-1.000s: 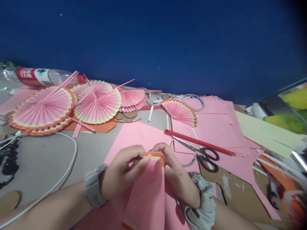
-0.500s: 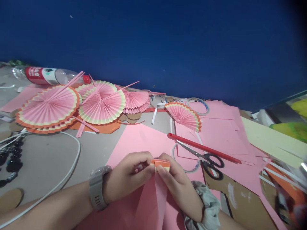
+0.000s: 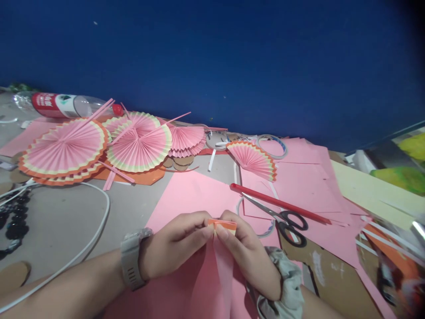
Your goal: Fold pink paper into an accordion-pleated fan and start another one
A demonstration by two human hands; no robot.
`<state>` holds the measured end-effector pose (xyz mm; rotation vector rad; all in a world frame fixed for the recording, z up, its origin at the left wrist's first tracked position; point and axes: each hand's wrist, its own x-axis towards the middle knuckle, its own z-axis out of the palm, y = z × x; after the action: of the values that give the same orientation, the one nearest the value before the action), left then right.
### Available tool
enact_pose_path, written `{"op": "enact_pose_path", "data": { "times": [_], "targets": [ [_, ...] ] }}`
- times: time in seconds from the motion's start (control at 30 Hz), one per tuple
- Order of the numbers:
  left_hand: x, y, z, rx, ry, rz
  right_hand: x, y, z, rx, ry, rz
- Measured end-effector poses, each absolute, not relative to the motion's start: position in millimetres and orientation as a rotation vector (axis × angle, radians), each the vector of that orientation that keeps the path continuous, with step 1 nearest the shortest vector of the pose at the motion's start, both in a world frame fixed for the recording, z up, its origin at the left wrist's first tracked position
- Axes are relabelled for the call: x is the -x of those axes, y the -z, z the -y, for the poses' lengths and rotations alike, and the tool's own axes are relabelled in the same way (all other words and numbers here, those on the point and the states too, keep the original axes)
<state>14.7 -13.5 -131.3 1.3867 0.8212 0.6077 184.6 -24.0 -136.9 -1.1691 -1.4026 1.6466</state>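
Between my two hands is a folded pink paper strip (image 3: 222, 266) with an orange and cream band along its far end. My left hand (image 3: 181, 241), with a grey watch on the wrist, pinches the left side of that banded end. On the other side, my right hand (image 3: 244, 248) presses its thumb onto the fold, fingers curled behind. The paper hangs down toward me over a pink sheet (image 3: 186, 190). Right of my hands lie black-handled scissors (image 3: 282, 219) and a red stick-like rod (image 3: 279, 203). A small pleated fan (image 3: 253, 160) rests beyond them.
Round pleated paper fans (image 3: 64, 148) lie at the left, with a plastic bottle (image 3: 89, 106) behind them. A white cable (image 3: 108, 208) curves beside my left arm. Rolls of tape (image 3: 286, 148), pink sheets (image 3: 308, 181) and cardboard (image 3: 328, 266) cover the right side. A blue wall (image 3: 212, 57) stands behind.
My hands stay pinched on the banded end, with the fold slightly shifted under my fingers. The whole view has moved a little, so things sit slightly further left.
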Motion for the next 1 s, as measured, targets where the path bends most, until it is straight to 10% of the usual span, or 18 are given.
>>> {"op": "enact_pose_path", "data": {
  "times": [1.0],
  "targets": [
    [-14.6,134.0,12.8,-1.456,-0.558,-0.74,-189.7,135.3,20.2,1.082,-1.895,1.387]
  ]
}}
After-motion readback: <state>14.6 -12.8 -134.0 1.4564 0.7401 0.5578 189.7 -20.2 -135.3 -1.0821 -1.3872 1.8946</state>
